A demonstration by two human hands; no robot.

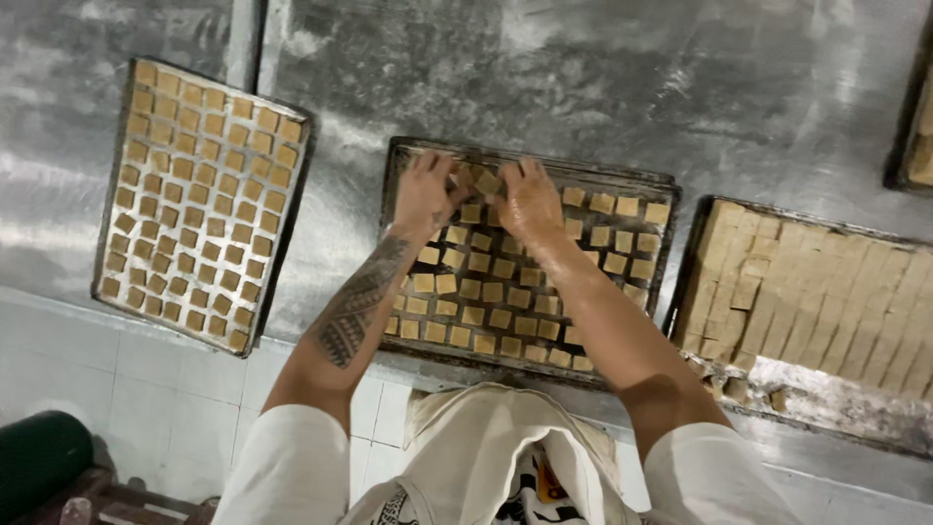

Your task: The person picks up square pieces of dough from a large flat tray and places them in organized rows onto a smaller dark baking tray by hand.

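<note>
- Head view: our left hand and right hand, fingers curled, pinch dough squares at the middle tray's far edge.
- Squares look soft, light; we'd grip their sides gently.

In front of me the steel table carries four trays. The left tray is full of small tan squares. The middle tray, under my hands, is part filled. The right tray holds a cut slab, and another tray shows at the far right edge.
</note>
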